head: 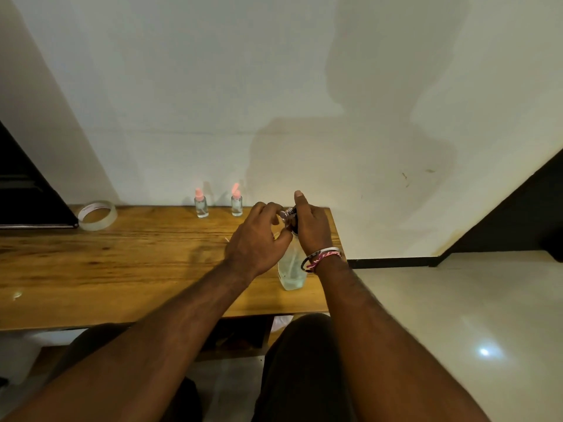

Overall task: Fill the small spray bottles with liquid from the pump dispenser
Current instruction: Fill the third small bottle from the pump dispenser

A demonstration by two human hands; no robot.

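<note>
A person seated at a wooden bench [122, 263] works both hands at the top of a clear pump dispenser [291, 274], which stands upright on the bench near its right end, directly under the hands. The right hand [312, 225] is curled around the dispenser's dark pump head [289, 216], thumb raised, with bracelets [323, 257] at the wrist. The left hand [259, 239], touching the right at the pump head, has its fingers curled in to pinch something small there; what it pinches is too hidden to tell. Beyond the left hand, against the wall [213, 86], stand two small spray bottles with pink tops, one [201, 204] farther left and one [236, 201] nearer the hands, both upright and well apart from them. Far to the left of the hands a roll of clear tape [97, 215] lies on the bench beside a dark object [27, 193].
</note>
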